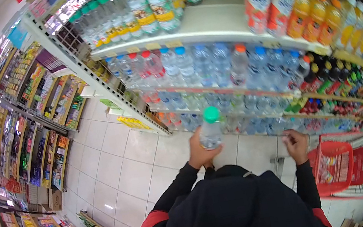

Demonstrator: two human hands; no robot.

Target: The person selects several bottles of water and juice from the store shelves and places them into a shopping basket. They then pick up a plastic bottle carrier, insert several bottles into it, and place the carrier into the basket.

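My left hand (201,151) grips a clear plastic water bottle (209,133) with a green cap, held upright in front of the drinks shelves. My right hand (296,143) is lower right, fingers curled, next to a red shopping cart (334,166); what it holds, if anything, cannot be made out. Both arms wear black sleeves with red trim.
Shelves (206,31) of bottled water with red, blue and green caps run ahead, with orange drinks (320,16) and dark soda bottles (329,70) to the right. A white tiled aisle floor (118,168) stretches left past snack racks (35,139).
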